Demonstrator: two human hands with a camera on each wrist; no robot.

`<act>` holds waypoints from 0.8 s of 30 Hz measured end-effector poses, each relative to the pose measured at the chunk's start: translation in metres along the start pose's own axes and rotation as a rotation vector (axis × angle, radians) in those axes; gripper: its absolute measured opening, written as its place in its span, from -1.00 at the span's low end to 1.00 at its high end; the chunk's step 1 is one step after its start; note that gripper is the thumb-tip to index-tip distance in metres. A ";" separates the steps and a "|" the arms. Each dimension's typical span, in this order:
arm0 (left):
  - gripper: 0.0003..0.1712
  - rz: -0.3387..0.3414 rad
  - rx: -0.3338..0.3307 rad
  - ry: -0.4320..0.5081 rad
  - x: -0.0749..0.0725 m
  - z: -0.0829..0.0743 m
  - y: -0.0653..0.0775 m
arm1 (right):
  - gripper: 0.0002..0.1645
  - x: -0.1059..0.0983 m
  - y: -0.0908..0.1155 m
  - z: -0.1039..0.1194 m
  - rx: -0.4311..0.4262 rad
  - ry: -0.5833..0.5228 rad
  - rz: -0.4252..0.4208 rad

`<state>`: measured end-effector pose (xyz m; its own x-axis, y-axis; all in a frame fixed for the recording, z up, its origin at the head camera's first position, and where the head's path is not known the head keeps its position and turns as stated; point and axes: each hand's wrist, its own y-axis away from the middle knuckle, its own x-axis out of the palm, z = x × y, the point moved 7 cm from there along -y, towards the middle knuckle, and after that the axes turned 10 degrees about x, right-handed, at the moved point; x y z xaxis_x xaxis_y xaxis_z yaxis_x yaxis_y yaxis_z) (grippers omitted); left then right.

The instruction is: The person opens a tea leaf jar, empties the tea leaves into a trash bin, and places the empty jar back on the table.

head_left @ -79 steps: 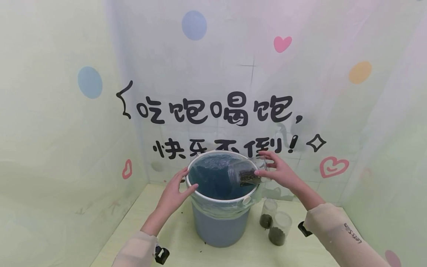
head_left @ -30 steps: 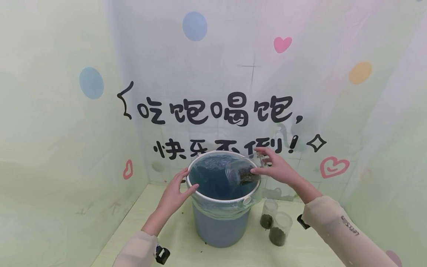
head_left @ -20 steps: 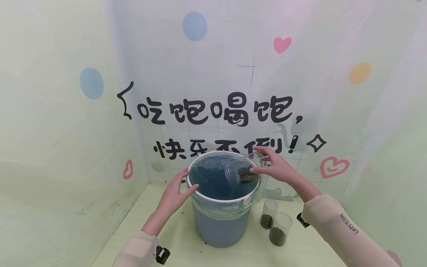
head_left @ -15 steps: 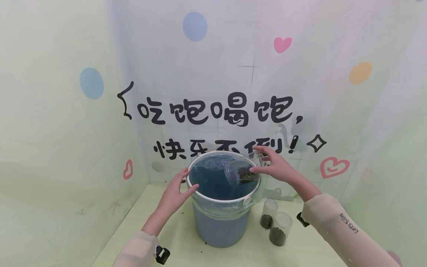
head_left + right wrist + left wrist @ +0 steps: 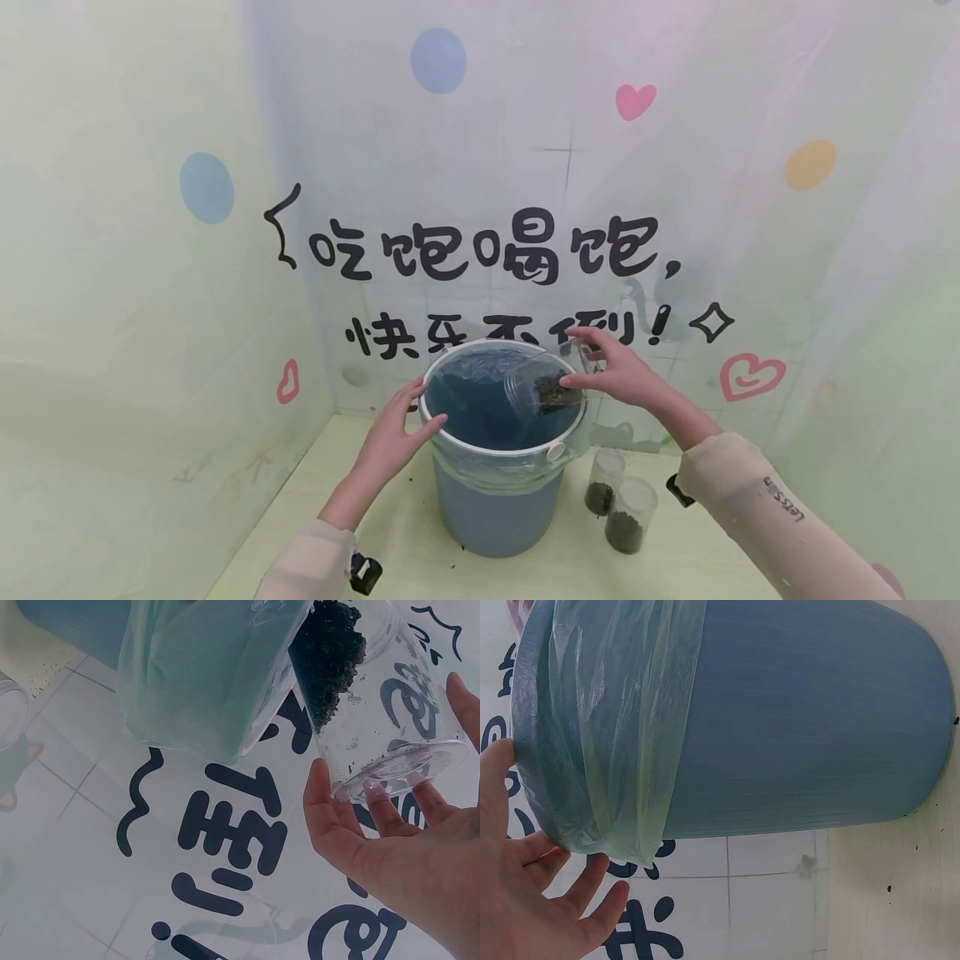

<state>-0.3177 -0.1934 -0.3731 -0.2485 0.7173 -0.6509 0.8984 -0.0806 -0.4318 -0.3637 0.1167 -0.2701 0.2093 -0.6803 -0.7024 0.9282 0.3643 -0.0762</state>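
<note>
"Pale yellow tabletop comes nearest, strewn with dark specks. What stands on it?"

"Two upright tubs, the front tub and the back tub, both partly filled with something dark. Probably set beside the blue bin for easy reach."

"And the left hand?"

"Fingers loosely spread, thumb and fingertips resting at the bin's white rim. Steadying it, I'd say, and perhaps the green liner too (its edge hangs down outside)."

"Right hand?"

"Gripping a clear jar around its base end, tilted with its mouth over the bin's opening. That hold likely keeps the mouth unobstructed. Dark granules lie along its lower side; I can't tell what they are."

"Farthest off?"

"Just the wall, with its bold black lettering."
</note>
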 end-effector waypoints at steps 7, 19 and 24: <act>-0.15 0.005 -0.012 -0.014 0.001 0.001 0.000 | -0.11 0.000 -0.002 0.000 0.001 0.012 0.010; -0.14 0.000 -0.009 -0.015 0.001 0.001 -0.001 | -0.09 -0.001 -0.002 0.002 0.008 0.010 0.024; -0.13 0.001 -0.008 -0.010 0.001 0.002 -0.001 | -0.10 -0.001 -0.002 0.002 0.012 0.010 0.026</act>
<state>-0.3191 -0.1938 -0.3746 -0.2513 0.7102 -0.6576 0.9015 -0.0755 -0.4261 -0.3647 0.1153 -0.2677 0.2307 -0.6645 -0.7108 0.9260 0.3743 -0.0494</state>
